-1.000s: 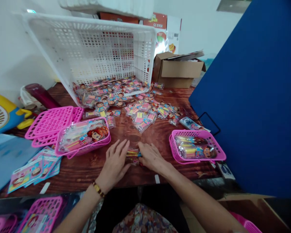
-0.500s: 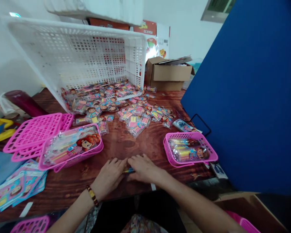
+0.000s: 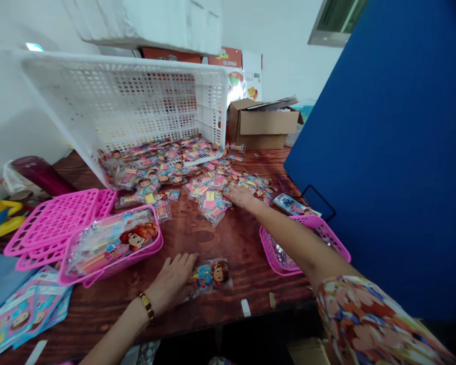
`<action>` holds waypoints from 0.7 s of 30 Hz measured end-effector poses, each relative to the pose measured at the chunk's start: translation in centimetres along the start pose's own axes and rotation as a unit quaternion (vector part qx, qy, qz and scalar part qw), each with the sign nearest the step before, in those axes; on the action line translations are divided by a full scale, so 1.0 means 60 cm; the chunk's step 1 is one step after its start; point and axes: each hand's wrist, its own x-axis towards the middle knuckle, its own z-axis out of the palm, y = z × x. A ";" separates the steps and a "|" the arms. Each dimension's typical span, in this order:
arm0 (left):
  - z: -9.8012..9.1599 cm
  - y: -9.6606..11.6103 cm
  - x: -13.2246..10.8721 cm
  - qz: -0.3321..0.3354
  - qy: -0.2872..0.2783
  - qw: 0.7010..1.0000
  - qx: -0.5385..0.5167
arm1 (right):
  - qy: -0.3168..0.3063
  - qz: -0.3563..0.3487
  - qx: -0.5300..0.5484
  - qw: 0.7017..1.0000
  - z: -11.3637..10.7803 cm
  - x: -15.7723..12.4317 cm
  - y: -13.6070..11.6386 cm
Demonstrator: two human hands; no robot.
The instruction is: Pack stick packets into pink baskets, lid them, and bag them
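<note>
My left hand (image 3: 175,281) lies flat on the dark wooden table, fingers stretched and slightly apart. Its thumb side rests at the edge of a clear plastic packet (image 3: 213,274) with a cartoon figure printed on it; part of that packet is hidden by the hand. My right hand (image 3: 241,196) reaches forward into a loose heap of similar small packets (image 3: 215,192). Its fingertips are among them, and whether they grip one is not visible. Under my right forearm stands a pink basket (image 3: 268,253) with packets inside, partly covered by the arm.
A second pink basket (image 3: 159,243) full of packets stands left, beside stacked pink lattice pieces (image 3: 53,218) and printed cards (image 3: 34,309). A tipped white crate (image 3: 125,61) spills packets at the back. A cardboard box (image 3: 268,124) and a blue panel (image 3: 380,152) are right.
My right hand has left the near table and stretched forward to the heap. My left hand stays near the same spot, now flatter, with the cartoon packet uncovered beside it.
</note>
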 end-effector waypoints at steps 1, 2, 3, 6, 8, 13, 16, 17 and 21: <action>-0.001 0.001 -0.003 -0.005 0.002 1.000 0.000 | 0.005 -0.006 -0.003 1.000 0.004 0.001 0.003; -0.004 0.003 -0.006 -0.009 0.006 1.000 0.003 | 0.010 -0.014 -0.007 1.000 0.006 0.001 0.006; -0.006 0.006 -0.010 -0.013 0.010 1.000 0.008 | 0.013 -0.022 -0.010 1.000 0.008 0.000 0.009; -0.010 0.019 -0.021 -0.027 0.017 0.999 0.025 | 0.018 -0.052 -0.023 0.998 0.010 -0.007 0.017; -0.007 0.027 -0.028 -0.034 0.012 0.999 0.039 | 0.024 -0.064 -0.038 0.997 0.011 -0.012 0.018; 0.012 0.029 -0.037 -0.031 0.003 0.998 0.055 | 0.036 -0.075 -0.075 0.994 0.003 -0.010 0.018; 0.012 0.021 -0.039 -0.016 0.002 0.999 0.040 | 0.036 -0.087 -0.086 0.992 -0.009 -0.014 0.013; 0.010 0.019 -0.040 -0.013 0.002 1.000 0.028 | 0.036 -0.094 -0.087 0.991 -0.012 -0.019 0.006; 0.002 0.018 -0.044 -0.017 0.031 0.999 -0.007 | 0.038 -0.138 -0.085 0.986 -0.013 -0.060 -0.064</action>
